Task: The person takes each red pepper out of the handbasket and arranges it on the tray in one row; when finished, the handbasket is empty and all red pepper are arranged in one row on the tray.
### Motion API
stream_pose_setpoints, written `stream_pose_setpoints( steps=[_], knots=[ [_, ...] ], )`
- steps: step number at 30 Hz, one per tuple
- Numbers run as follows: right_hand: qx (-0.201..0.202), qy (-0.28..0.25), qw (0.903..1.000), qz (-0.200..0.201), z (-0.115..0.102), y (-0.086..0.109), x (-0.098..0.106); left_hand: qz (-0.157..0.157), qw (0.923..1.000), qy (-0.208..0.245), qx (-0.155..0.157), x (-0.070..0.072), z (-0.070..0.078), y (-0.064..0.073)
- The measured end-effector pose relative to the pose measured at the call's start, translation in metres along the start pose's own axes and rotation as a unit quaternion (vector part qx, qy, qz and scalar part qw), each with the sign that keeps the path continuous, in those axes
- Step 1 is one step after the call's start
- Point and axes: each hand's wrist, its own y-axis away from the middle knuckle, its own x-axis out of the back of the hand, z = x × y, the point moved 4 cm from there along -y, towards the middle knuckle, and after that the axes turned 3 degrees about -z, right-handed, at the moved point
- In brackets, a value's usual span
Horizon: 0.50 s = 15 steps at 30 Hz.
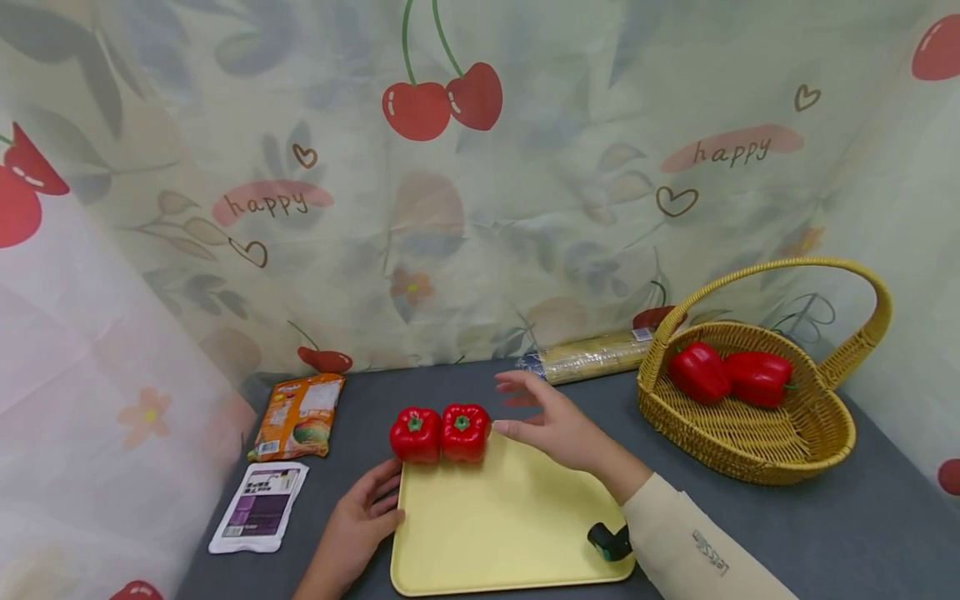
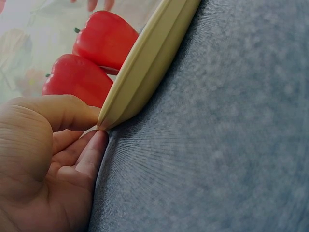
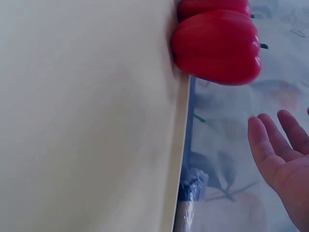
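Two red bell peppers stand side by side at the far left corner of a yellow tray [image 1: 517,533], the left pepper [image 1: 416,446] beside the right pepper [image 1: 465,442], green stems up. At the tray's left edge my left hand [image 1: 358,512] pinches the rim; the left wrist view shows the thumb on top of the rim [image 2: 140,72] and fingertips beneath it. My right hand [image 1: 551,423] is above the tray's far edge, just right of the right pepper, fingers spread and holding nothing. In the right wrist view a gap separates those fingers from the nearer pepper [image 3: 217,48].
A wicker basket [image 1: 690,437] with a tall handle stands at the right, holding two more red peppers [image 1: 699,372]. Behind lies a plastic-wrapped bundle of sticks [image 1: 600,357]. An orange packet [image 1: 298,417] and a white-and-purple packet [image 1: 260,508] lie left. Patterned cloth hangs around the grey table.
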Motion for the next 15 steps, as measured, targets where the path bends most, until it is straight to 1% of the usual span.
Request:
stream_pose_setpoints(
  steps=[5,10,15],
  knots=[
    [0.014,-0.023,0.9993,0.025,-0.002,0.013,0.017,0.003,0.9999,0.006,0.008,0.0,0.0,-0.001],
    [0.035,-0.045,0.9971,0.051,-0.005,0.027,0.034,0.004,1.0,0.004,0.008,0.001,-0.001,-0.001],
    [0.071,-0.067,0.993,0.066,-0.007,0.041,0.049,0.007,1.0,0.003,0.006,0.001,-0.002,-0.001]
  ],
)
